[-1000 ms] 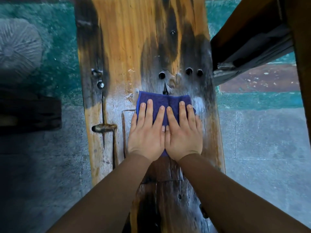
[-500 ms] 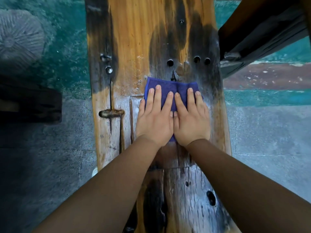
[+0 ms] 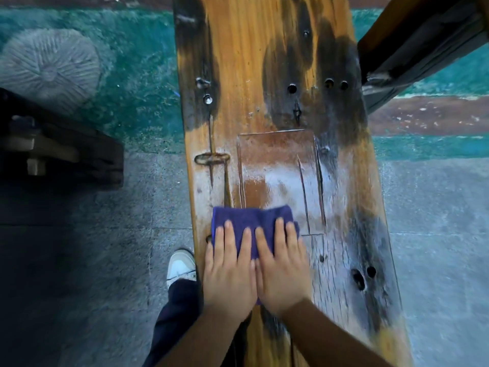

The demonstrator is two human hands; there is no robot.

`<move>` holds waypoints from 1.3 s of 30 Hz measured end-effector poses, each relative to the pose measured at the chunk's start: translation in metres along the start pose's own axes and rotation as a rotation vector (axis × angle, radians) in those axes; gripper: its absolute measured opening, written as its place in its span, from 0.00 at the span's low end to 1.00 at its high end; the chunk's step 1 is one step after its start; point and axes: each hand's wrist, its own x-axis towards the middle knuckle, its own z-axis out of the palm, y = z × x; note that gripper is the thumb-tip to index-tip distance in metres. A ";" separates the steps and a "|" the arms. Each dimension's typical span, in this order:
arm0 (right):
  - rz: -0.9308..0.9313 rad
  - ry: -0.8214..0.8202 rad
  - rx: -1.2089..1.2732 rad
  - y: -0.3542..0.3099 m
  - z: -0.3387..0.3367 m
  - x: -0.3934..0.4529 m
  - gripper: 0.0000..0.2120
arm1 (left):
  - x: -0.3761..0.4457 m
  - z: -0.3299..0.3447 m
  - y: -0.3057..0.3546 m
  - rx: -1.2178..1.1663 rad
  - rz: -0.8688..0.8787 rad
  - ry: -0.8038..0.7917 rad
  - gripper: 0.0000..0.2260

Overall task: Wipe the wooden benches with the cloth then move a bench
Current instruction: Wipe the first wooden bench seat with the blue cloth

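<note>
The long wooden worktop runs away from the viewer up the middle of the view, its left edge close beside the cloth and its right edge well apart from it, with a broad stretch of bare, weathered board open ahead and to the right. Grey paved floor lies open on both sides of the plank, and a second bench cuts in at the upper right, near the worktop's right edge. The blue cloth lies flat on the near left part of the worktop, just below a pale, rectangular inset patch. The left hand and the right hand press side by side on top of it, thumbs touching, fingers stretched out flat and slightly spread rather than curled, so the cloth is pinned under the palms and not pinched. The cloth's far edge shows beyond the fingertips; its near part is hidden under the hands. A white shoe and a dark trouser leg stand on the floor just left of the plank. A dark object at the left is in shadow and hard to make out, and a ribbed grey disc sits beyond it. The near right corner of the board is blurred.
</note>
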 end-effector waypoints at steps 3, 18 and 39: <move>0.007 -0.054 0.004 -0.016 0.017 -0.038 0.29 | -0.042 0.012 -0.010 0.026 -0.018 -0.051 0.27; -0.092 0.045 0.010 -0.001 -0.052 0.136 0.29 | 0.129 -0.037 -0.022 0.024 -0.072 0.057 0.29; 0.052 0.221 -0.013 0.001 -0.160 0.429 0.30 | 0.437 -0.150 -0.062 0.045 0.097 0.155 0.28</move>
